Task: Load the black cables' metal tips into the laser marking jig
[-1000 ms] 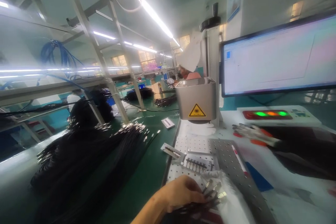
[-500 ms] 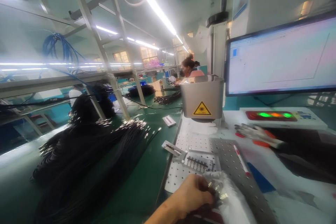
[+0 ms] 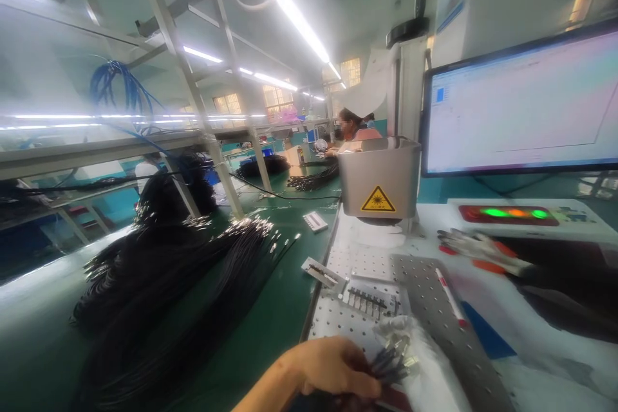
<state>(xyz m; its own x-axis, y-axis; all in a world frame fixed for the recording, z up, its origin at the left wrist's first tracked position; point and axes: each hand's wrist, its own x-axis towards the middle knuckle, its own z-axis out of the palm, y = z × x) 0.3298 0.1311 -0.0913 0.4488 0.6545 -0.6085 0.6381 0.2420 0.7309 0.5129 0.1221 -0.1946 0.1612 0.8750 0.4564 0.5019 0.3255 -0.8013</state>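
Near bottom edge, left hand closed around bundle of connector-tipped cables, metal tips fanning far-right toward slotted fixture on perforated plate. Fixture just beyond tips. Right hand out of view.

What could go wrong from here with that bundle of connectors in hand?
The left hand grips the cable bundle loosely over a white bag; connectors might slip or snag it. The fixture under the laser head sits close, so a stray cable end might knock it out of place.
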